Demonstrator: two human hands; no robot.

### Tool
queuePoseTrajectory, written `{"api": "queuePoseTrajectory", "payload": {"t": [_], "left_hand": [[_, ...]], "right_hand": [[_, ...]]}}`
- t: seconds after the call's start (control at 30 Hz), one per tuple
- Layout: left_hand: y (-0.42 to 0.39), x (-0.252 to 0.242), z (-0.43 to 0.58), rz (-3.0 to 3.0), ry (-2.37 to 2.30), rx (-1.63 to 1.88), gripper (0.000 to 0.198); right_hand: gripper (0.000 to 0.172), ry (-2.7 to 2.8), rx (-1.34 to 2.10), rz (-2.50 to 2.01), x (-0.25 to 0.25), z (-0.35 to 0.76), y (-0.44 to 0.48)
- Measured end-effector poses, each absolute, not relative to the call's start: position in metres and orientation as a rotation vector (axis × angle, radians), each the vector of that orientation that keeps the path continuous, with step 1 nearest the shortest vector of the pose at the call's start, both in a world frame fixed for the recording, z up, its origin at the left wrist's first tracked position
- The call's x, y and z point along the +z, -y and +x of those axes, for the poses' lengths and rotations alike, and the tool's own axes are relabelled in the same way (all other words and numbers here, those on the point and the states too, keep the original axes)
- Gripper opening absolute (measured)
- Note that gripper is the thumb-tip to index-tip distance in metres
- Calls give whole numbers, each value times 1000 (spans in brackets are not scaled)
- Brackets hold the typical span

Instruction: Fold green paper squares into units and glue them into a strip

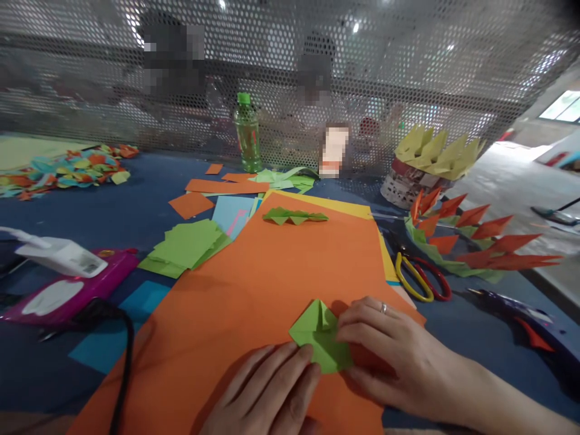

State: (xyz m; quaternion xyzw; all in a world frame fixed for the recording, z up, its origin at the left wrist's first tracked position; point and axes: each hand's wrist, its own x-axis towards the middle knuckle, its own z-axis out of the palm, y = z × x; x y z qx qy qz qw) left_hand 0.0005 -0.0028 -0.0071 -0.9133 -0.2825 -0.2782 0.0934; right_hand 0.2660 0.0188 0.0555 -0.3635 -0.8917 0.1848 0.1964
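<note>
A small folded green paper piece [319, 338] lies on a large orange sheet [272, 272] near the front of the table. My left hand [267, 393] rests flat beside it, fingertips touching its lower left edge. My right hand [389, 350], a ring on one finger, presses on the piece's right side with curled fingers pinching a fold. Further back on the orange sheet lies a row of folded green pieces [294, 215].
A stack of green squares [188, 246] lies at the left, with a pink case [63, 290] and a white device [58, 254]. Scissors [421, 278], a glue gun [521, 311] and an orange-and-green paper crown [475, 241] are at the right. A green bottle [247, 133] stands by the mesh screen.
</note>
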Motion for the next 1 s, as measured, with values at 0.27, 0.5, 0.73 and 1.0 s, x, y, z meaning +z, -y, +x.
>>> {"api": "queuePoseTrajectory", "payload": {"t": [0.27,0.5,0.73,1.0], "left_hand": [[6,-7,1,-2705,871,-810,30],[6,-2,3,-2722,868,-851,29],[7,-23,9,-2611,796,-1129,35],[9,-3,-2,-2772,776,-805,32]], "right_hand": [[11,2551,447,-936,46,271,-24],[11,2431,749,-988,52,274,-25],[6,2307,872,-1100,48,267,-18],[17,2190,732,-1325,37,253,-13]]}}
